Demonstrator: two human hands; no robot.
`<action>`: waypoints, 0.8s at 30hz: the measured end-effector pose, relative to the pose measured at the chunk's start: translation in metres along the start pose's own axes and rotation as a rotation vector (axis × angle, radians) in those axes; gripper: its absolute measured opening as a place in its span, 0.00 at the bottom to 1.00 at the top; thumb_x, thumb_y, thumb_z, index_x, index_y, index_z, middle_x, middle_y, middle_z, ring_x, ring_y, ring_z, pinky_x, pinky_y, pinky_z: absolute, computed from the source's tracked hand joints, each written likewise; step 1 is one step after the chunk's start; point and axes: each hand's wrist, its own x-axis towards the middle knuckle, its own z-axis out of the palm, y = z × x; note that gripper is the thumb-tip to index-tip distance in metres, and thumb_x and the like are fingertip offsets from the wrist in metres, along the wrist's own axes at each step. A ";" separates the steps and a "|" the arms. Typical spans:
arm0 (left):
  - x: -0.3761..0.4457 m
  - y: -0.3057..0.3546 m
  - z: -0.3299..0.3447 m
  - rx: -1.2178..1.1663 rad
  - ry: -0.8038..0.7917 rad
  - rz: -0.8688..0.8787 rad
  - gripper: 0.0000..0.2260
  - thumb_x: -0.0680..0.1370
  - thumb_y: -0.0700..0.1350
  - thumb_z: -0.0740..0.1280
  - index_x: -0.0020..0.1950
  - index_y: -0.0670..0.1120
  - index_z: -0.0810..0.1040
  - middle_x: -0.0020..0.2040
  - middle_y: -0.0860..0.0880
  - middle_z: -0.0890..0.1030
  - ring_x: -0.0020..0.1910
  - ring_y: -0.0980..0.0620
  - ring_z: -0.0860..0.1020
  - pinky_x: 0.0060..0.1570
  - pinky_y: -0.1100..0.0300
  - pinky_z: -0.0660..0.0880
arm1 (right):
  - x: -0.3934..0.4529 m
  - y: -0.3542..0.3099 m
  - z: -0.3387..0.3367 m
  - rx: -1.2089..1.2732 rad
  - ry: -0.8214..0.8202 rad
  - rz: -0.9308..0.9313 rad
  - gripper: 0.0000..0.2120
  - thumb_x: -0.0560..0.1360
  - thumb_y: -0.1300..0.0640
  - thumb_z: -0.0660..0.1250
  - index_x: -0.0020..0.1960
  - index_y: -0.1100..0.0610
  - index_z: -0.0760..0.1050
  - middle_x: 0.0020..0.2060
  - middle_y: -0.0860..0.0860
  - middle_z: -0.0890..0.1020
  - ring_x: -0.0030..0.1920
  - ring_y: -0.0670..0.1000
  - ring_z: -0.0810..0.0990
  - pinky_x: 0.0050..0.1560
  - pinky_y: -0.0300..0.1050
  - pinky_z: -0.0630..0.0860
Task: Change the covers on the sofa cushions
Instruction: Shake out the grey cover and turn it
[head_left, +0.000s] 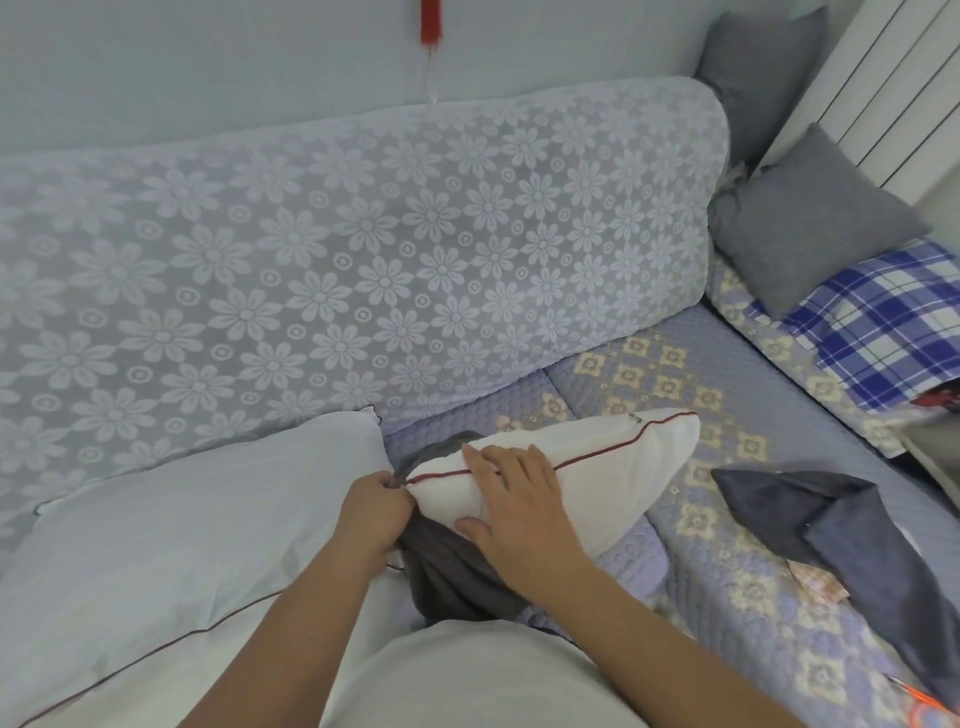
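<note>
Head view. Sofa seat (691, 364) with a quilted lilac throw, cream flower diamonds on it; back rest (363, 249) under white daisy lace. Pale wall behind, a red tassel (430, 23) hanging on it. White ribbed radiator (893, 93) top right.

Around: two grey cushions, one (810, 218) on the side section, another (763, 73) wedged in the corner behind it. Blue-white plaid cloth (883, 322) beside the nearer one. A loose dark blue-grey cover (831, 525) lies crumpled on the seat at right, well apart from the hands. Big white pillow (182, 519) with thin dark red piping at left, touching the left wrist. Nothing blocks the hands.

Task thing: white cushion (597, 467) with a red seam line, lying on the seat at centre, its near end poking into a dark grey cover (452, 566) bunched below it. Left hand (374, 514), fingers curled, pinches the grey cover edge at the cushion's corner. Right hand (519, 499) lies flat on top of the cushion, fingers straight and spread, pressing it.
</note>
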 end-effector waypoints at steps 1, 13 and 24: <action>-0.003 0.000 0.001 0.013 -0.006 0.001 0.04 0.63 0.45 0.65 0.31 0.49 0.69 0.32 0.45 0.72 0.36 0.49 0.71 0.39 0.52 0.67 | 0.002 0.003 0.003 -0.047 0.006 0.013 0.34 0.73 0.37 0.64 0.74 0.52 0.65 0.62 0.51 0.74 0.63 0.55 0.70 0.73 0.59 0.61; -0.006 0.004 0.005 0.339 0.087 0.183 0.07 0.73 0.41 0.68 0.37 0.46 0.72 0.35 0.49 0.77 0.35 0.49 0.75 0.33 0.57 0.65 | 0.018 0.038 -0.075 0.267 0.631 0.022 0.07 0.73 0.59 0.67 0.37 0.58 0.74 0.36 0.49 0.69 0.41 0.51 0.67 0.43 0.48 0.61; 0.002 0.003 0.029 0.011 -0.074 0.017 0.17 0.75 0.60 0.72 0.47 0.45 0.82 0.44 0.47 0.85 0.47 0.50 0.82 0.51 0.53 0.76 | 0.025 0.026 -0.156 0.863 0.416 0.374 0.06 0.79 0.61 0.67 0.43 0.58 0.80 0.35 0.49 0.82 0.34 0.34 0.76 0.37 0.27 0.69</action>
